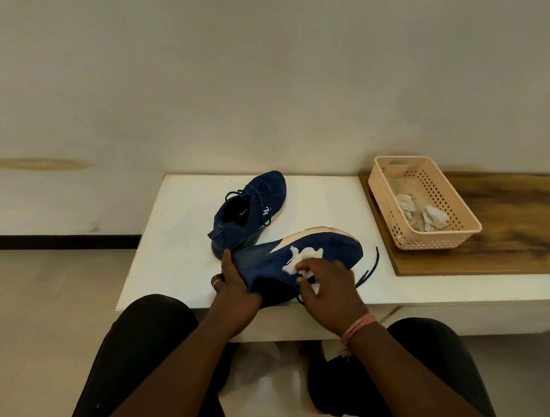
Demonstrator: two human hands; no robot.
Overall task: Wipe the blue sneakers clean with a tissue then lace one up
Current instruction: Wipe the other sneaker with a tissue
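Both hands work at the tabletop's (177,250) near edge: the left hand (232,288) grips the heel of a blue sneaker (271,261) lying on its side, and the right hand (328,286) pinches a white tissue (301,259) against its upper. Behind it, toward the far edge, stands the second sneaker (247,210). Right of the tabletop, a basket (398,224) holds crumpled tissues (434,217).

Near blue sneaker (268,262) lies tipped on its side at the front edge, a crumpled white tissue (300,261) against its upper. Far blue sneaker (247,210) stands upright behind it, laced.
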